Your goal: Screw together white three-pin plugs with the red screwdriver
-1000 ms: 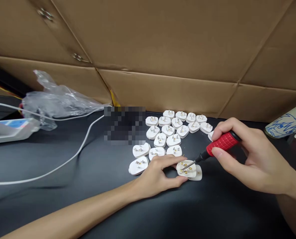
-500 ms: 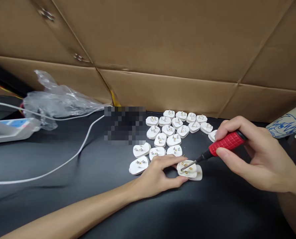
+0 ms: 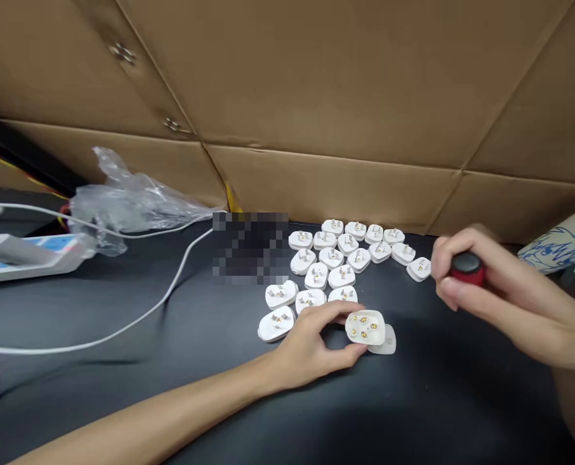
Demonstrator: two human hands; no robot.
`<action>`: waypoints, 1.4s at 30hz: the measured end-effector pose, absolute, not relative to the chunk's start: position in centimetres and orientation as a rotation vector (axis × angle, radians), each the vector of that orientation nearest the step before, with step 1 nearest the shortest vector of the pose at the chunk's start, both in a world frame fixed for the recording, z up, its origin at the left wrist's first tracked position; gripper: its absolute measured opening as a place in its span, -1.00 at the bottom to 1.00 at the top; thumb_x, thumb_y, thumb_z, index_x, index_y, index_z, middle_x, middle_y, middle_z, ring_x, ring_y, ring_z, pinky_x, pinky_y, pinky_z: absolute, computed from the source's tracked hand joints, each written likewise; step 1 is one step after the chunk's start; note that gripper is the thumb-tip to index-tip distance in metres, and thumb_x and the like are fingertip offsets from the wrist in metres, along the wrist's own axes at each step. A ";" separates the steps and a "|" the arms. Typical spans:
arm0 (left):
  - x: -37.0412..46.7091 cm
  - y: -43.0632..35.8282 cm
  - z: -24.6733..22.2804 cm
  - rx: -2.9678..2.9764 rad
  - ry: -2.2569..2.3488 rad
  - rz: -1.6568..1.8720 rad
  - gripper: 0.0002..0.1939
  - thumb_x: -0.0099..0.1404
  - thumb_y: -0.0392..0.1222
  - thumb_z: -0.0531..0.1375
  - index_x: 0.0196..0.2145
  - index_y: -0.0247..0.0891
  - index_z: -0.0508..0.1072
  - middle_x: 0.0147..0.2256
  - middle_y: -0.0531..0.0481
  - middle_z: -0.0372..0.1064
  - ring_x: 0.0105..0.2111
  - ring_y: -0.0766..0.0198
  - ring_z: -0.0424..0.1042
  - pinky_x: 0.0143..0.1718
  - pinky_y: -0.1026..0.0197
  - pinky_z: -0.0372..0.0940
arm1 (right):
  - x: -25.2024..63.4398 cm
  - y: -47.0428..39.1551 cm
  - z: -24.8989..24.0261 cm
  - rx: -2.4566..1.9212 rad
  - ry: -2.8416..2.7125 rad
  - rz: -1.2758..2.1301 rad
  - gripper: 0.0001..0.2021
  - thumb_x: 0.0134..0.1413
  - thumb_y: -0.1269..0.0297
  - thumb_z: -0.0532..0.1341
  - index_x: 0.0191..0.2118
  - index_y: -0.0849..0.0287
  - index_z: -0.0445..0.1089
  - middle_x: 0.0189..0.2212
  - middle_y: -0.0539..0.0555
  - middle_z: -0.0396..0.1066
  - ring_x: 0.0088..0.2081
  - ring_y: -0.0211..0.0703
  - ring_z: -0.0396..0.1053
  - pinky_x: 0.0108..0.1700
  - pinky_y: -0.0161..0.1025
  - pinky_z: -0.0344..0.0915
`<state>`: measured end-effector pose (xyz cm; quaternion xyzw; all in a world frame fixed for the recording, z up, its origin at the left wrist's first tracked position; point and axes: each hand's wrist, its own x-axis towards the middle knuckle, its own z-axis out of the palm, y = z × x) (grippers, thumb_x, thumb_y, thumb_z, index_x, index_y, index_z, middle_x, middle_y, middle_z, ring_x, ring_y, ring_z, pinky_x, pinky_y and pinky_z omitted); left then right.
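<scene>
Between the thumb and fingers of my left hand (image 3: 319, 345) is a white plug housing (image 3: 366, 328), its inside facing up with several brass screws or contacts showing. A flat white cover piece (image 3: 386, 340) sticks out from beneath it at the right. My right hand (image 3: 500, 287) is closed around a screwdriver (image 3: 468, 269) and held up to the right, apart from the housing. Only the dark end and some red of the handle show; the shaft is hidden. Beyond my left hand lie several white plugs (image 3: 342, 276) with their metal pins pointing up.
A crumpled clear plastic bag (image 3: 137, 200) and a white cable (image 3: 122, 342) lie on the left of the dark table (image 3: 181, 400). At the left edge is a white power strip-like object (image 3: 35, 255). A brown padded panel (image 3: 326, 168) stands behind; a patterned fabric item (image 3: 563, 239) is at right.
My right hand has drawn the screwdriver's tip out of the plug housing and turned the handle's end toward me. My left hand keeps its hold on the housing. The view has shifted slightly.
</scene>
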<state>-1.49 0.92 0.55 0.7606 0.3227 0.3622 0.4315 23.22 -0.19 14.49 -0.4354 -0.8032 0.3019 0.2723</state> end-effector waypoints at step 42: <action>-2.8 2.8 5.3 2.140 0.785 0.771 -0.43 0.26 -0.21 0.27 0.19 -0.22 0.20 0.03 -0.15 0.32 -0.20 0.19 0.41 -0.10 0.13 0.38 | 22.3 1.6 8.9 -1.070 -2.564 0.729 -0.93 0.32 0.37 0.14 -0.26 0.15 0.32 -0.39 -0.01 0.34 -0.41 -0.27 0.23 -0.35 -0.32 0.14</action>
